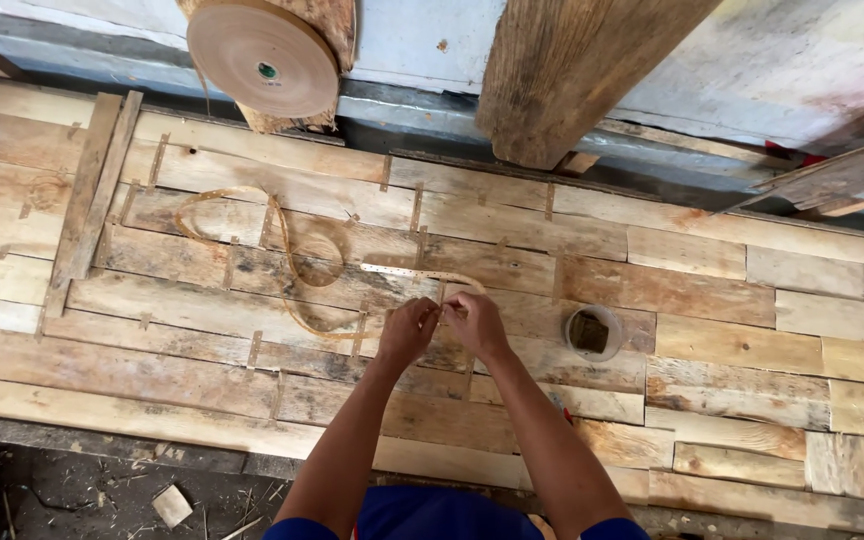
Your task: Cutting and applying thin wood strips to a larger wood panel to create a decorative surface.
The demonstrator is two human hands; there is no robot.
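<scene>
We are looking down on a bench of patched wooden boards, where both hands are meeting over a thin tan strip. The left hand is closing its fingertips on the strip just where it crosses a seam between boards; the right hand is pinching the same strip immediately beside it, so the two grips are almost touching. From the pinch, a short, pale, perforated length is running up and to the left, while the rest is trailing away in loose loops across the boards towards the large roll standing at the back edge.

We are judging the strip to be light and very flexible: it is lying in slack curves and rising off the wood without holding a shape. It is probably thin enough to kink or tear at the holes, so we are favouring a flat pinch across its width, close to the working point, as both hands are doing now.

A small round container is standing just right of the right hand, apart from it.
</scene>
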